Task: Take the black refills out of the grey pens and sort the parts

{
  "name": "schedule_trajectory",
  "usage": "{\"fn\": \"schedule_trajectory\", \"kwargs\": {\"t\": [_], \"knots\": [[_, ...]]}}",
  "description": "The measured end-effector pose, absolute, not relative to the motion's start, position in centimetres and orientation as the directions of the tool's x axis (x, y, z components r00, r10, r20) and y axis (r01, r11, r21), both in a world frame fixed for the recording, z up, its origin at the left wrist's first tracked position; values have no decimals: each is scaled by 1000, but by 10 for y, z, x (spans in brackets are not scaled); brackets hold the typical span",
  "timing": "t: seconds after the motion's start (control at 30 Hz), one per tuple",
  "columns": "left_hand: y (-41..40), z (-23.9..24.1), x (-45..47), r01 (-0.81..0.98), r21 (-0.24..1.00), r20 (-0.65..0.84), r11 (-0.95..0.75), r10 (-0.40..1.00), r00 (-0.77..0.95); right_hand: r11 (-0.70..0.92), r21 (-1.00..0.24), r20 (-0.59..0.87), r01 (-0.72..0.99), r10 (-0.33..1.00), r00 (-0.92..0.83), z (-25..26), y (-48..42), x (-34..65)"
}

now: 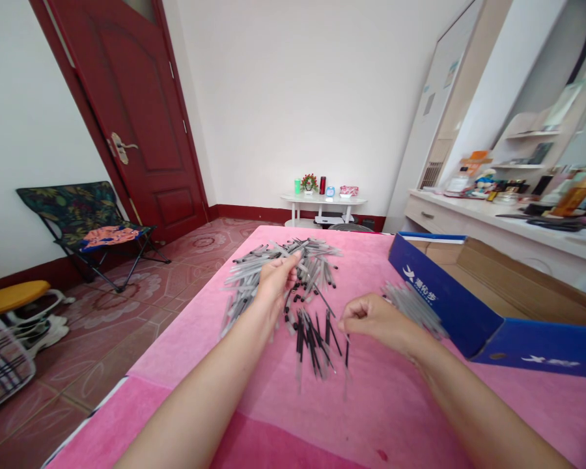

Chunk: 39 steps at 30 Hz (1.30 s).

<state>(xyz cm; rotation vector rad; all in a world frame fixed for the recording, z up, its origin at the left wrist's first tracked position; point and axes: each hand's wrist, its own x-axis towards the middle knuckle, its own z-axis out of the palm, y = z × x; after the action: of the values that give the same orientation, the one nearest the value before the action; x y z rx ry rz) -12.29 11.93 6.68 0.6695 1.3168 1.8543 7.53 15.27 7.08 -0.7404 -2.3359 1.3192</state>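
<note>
My left hand (277, 279) reaches over a loose pile of clear grey pen barrels (247, 277). Its thumb and fingers are pressed together; what lies between them is hidden. Small black pen caps (297, 298) are scattered just beside it. To the right, my right hand (374, 316) is closed in a pinch, and a thin dark pen refill (347, 352) hangs at its fingertips. Between the hands lies a bunch of black ink refills (313, 342) with pale ends. Beyond my right wrist, more grey pen barrels (415, 306) lie in a neater row.
A blue cardboard box (478, 326), open on top, stands at the right of the pink-covered table (283, 417). A white dresser (508, 218) with bottles is behind it. On the left are a folding chair (83, 215) and a red door (131, 117); a small white table (322, 198) stands at the wall.
</note>
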Motion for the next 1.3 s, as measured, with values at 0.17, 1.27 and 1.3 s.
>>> {"fn": "schedule_trajectory", "kwargs": {"t": [0.17,1.27,1.3], "knots": [[121,70,-144,-302,916,-2,-266,748,-664,470,-804,16,364,629,-777,56,152,74],[117,49,-80,-96,992,-106,85,965,-240,117,-39,179,992,978,-108,77,224,139],[117,49,-80,-98,992,-103,82,965,-241,94,-22,174,995,981,-89,77,227,144]]}}
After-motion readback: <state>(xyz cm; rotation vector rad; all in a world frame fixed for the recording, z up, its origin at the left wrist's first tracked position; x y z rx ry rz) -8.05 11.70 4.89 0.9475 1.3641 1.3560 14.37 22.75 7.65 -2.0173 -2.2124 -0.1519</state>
